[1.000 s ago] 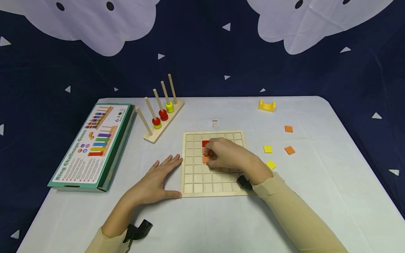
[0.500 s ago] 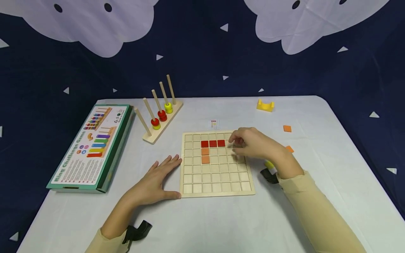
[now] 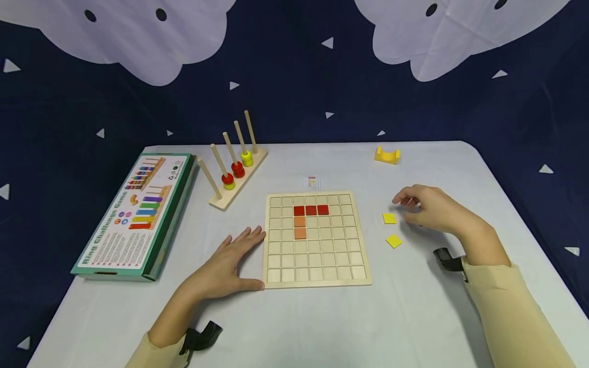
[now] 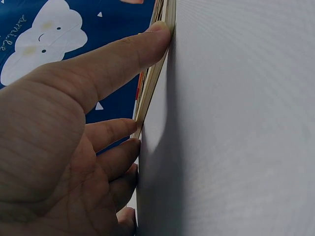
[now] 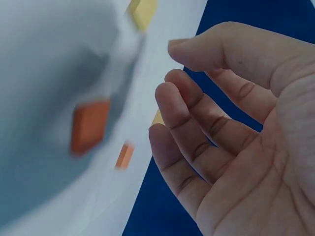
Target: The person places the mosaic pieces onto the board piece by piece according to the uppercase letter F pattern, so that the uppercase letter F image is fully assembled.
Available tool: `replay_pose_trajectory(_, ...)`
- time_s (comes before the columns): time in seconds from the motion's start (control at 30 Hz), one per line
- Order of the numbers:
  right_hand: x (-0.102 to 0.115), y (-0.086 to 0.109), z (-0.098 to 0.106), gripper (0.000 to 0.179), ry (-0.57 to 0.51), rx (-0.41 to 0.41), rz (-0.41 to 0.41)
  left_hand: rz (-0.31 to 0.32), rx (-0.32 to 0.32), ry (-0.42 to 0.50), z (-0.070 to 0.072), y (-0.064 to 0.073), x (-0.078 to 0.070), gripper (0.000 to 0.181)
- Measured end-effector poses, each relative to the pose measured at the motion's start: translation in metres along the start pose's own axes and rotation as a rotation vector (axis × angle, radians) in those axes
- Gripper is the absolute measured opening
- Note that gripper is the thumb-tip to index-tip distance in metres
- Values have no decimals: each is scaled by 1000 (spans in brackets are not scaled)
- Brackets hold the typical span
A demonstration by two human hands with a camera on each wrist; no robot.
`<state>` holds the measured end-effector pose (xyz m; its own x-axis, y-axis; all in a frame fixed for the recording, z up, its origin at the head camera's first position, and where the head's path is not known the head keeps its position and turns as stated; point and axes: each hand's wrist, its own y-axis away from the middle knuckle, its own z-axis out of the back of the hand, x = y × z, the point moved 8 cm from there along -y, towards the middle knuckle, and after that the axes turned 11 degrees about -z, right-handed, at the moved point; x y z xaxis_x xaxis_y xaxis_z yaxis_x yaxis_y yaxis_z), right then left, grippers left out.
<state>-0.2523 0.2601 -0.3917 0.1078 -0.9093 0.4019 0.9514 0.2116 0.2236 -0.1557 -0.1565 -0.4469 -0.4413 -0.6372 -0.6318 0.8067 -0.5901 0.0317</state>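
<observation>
On the white table lies a wooden grid board (image 3: 322, 246). Three red tiles (image 3: 311, 210) form a row on it, with two orange tiles (image 3: 300, 227) below the leftmost red one. My left hand (image 3: 223, 268) is spread flat beside the board, thumb and fingertips touching its left edge. Further right, my right hand (image 3: 434, 209) hovers over the table with relaxed, slightly bent fingers and holds nothing. Beneath it, the right wrist view shows a loose orange tile (image 5: 91, 127) and a second orange tile (image 5: 124, 156); the hand hides both in the head view.
Two yellow tiles (image 3: 389, 219) lie right of the board. Behind it are a small pattern card (image 3: 312, 182) and a yellow curved block (image 3: 387, 155). A peg stand (image 3: 239, 179) with red and yellow rings and a green-edged game box (image 3: 133, 214) stand left.
My right hand has let go of the lower orange tile on the board, lifted away and moved right over the loose orange tiles. My left hand stays at the board's edge.
</observation>
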Motion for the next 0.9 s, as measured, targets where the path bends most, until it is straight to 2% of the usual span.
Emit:
replay_pose_trajectory(0.2, -37, 10, 3, 32, 5, 16, -87, -8, 0, -3, -1, 0, -1, 111)
replay_pose_trajectory(0.4, -60, 17, 3, 39, -5, 43, -128, -5, -1, -2, 0, 0, -2, 111)
replay_pose_trajectory(0.57, -69, 20, 4, 42, 4, 31, -142, -3, 1, -1, 0, 0, -2, 111)
replay_pose_trajectory(0.9, -67, 16, -3, 38, -6, 13, -125, 2, 2, 0, 1, 0, -2, 111)
